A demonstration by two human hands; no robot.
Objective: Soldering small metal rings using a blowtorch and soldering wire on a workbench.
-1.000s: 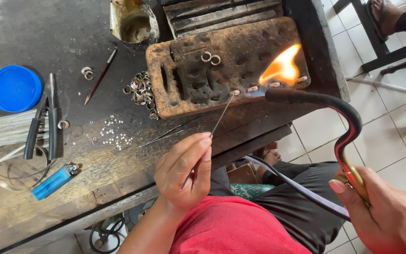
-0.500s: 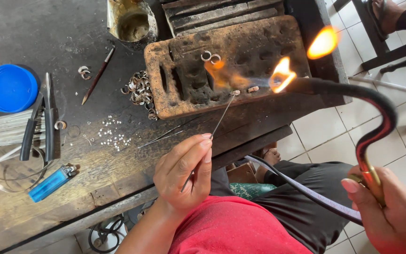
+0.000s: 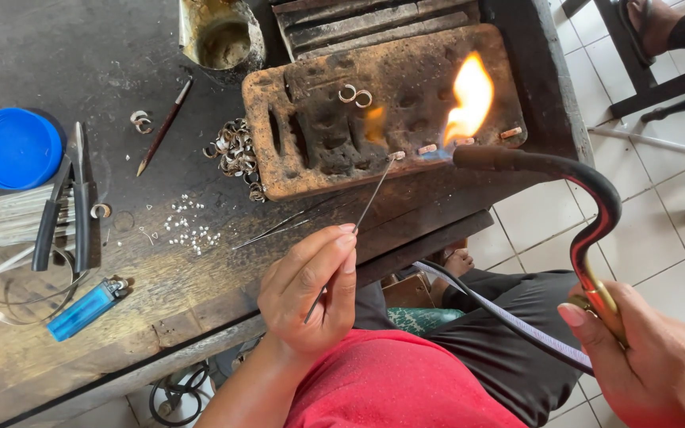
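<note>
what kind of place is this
Most likely a small jeweller's workbench: a lit gas torch plays on a charred soldering block, a heap of metal rings lies beside it, and pliers rest on the worn wooden bench.

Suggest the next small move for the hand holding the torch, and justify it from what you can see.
Probably tilt the torch so its flame falls on the small piece at the tip of the thin rod held by the left hand. The flame currently rises right of that piece, over the charred block.

A thin metal rod (image 3: 366, 208) is slanting onto the scorched block (image 3: 334, 127); the curved torch (image 3: 588, 222) is flaming beside it.
</note>
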